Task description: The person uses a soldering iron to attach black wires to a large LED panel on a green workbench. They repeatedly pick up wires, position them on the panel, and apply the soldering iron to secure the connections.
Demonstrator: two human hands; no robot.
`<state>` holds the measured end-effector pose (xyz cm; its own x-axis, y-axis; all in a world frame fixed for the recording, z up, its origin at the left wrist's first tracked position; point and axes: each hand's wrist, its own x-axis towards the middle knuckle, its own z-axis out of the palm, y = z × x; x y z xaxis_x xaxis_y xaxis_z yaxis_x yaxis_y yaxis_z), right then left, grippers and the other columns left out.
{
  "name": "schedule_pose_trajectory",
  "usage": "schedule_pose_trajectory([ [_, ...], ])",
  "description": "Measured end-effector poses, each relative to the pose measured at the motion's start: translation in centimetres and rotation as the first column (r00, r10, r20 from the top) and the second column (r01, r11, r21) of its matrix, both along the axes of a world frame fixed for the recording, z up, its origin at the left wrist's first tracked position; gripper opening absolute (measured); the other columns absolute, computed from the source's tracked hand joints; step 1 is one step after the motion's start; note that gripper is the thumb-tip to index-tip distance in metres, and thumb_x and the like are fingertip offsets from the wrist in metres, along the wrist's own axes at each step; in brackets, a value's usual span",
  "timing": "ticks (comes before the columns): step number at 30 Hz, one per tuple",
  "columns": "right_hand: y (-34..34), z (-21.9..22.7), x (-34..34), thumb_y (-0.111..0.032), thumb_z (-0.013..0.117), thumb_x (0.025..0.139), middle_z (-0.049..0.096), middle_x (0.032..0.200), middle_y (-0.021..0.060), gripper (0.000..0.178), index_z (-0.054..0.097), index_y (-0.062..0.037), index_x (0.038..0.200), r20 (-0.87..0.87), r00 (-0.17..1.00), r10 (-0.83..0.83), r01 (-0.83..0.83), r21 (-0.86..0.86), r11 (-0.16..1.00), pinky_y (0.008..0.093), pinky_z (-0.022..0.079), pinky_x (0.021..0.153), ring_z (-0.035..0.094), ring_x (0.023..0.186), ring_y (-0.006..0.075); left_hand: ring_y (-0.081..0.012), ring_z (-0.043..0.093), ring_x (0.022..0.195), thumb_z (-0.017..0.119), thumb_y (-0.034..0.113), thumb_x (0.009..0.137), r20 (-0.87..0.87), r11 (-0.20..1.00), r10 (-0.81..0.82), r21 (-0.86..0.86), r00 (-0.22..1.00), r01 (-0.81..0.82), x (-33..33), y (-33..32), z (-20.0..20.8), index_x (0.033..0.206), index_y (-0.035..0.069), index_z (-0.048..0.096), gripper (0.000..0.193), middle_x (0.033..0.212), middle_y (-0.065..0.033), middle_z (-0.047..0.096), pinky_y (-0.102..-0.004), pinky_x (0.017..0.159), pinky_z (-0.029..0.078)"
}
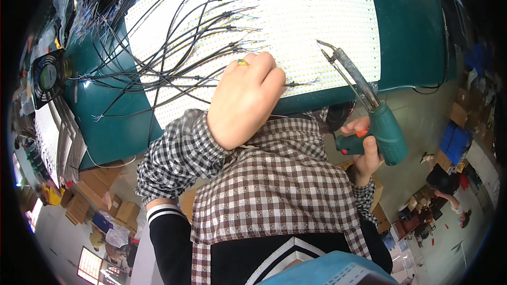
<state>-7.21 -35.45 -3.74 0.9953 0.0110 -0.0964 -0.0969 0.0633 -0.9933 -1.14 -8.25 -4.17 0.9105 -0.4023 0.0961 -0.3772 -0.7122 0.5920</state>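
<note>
Left hand point(248, 97), wearing a ring, rests clenched on the near edge of the white LED strip panel point(317, 16), pinching a thin black wire point(303, 83) whose bare end points right. Right hand point(364, 150) grasps a green pistol-grip soldering iron point(369, 113), its tip raised over the panel's right part, apart from the wire end. The panel lies on a green workbench point(412, 37). More black wires point(174, 37) fan across the panel's left side. A small fan point(48, 76) stands at far left.

Left hand point(247, 99) raised, knuckles up, fingers curled down, wrist bent, right hand point(364, 150) lower, fingers wrapped in closed grip, checked sleeves
</note>
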Motion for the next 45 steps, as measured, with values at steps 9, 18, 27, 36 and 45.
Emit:
schedule_pose_trajectory([
  [9,-0.1,-0.8,-0.3,-0.024,0.058,0.095,0.059,0.1,0.0187,0.039,0.052,0.0098,0.113,0.019,1.0,-0.007,0.006,0.021,1.0,0.0397,0.061,0.073,0.063,0.088,0.0274,-0.0304,0.058,0.081,0.07,0.001,0.077,0.036,0.982,0.133,0.127,0.99,-0.136,-1.2,1.9,2.2,0.09,0.004,0.059,0.018,0.09,-0.0105,0.057,-0.04,0.067,0.046],
  [18,-0.2,-0.6,-0.4,-0.023,0.057,0.096,0.059,0.1,0.0192,0.039,0.051,0.0106,0.115,0.035,0.999,0.022,-0.023,0.033,0.999,0.0388,0.061,0.073,0.064,0.087,0.0279,-0.0302,0.059,0.079,0.069,0.0,0.08,0.007,0.992,0.072,-0.109,0.997,-0.071,-0.1,0.7,0.5,0.09,0.002,0.058,0.014,0.09,-0.011,0.058,-0.038,0.067,0.048],
  [27,0.4,-0.3,-0.2,-0.025,0.06,0.093,0.061,0.098,0.0194,0.04,0.055,0.0108,0.109,-0.017,0.999,0.048,-0.047,0.014,0.999,0.0386,0.06,0.074,0.066,0.083,0.0282,-0.0199,0.061,0.068,0.065,0.0,0.084,-0.251,0.933,0.253,-0.192,0.934,-0.304,-1.1,1.7,0.6,0.091,0.0,0.059,0.009,0.081,-0.0105,0.06,-0.0296,0.06,0.048],
  [36,0.6,0.1,-0.4,-0.028,0.061,0.093,0.062,0.101,0.0206,0.044,0.055,0.0113,0.113,-0.032,0.999,0.044,-0.046,-0.043,0.998,0.0397,0.058,0.077,0.067,0.084,0.0288,-0.0268,0.064,0.065,0.066,0.004,0.076,-0.319,0.925,0.248,-0.204,0.915,-0.322,-0.2,1.7,0.9,0.077,0.004,0.058,0.008,0.075,-0.0099,0.061,-0.0361,0.058,0.051],
  [45,0.9,0.2,-0.5,-0.032,0.063,0.091,0.062,0.101,0.0203,0.049,0.055,0.0112,0.114,-0.037,0.998,0.05,-0.053,-0.07,0.996,0.0394,0.058,0.076,0.068,0.083,0.0287,-0.0297,0.062,0.064,0.065,0.006,0.076,-0.188,0.948,0.272,-0.112,0.944,-0.296,0.3,1.6,0.3,0.076,0.004,0.058,0.008,0.074,-0.0105,0.06,-0.0385,0.057,0.05],
])
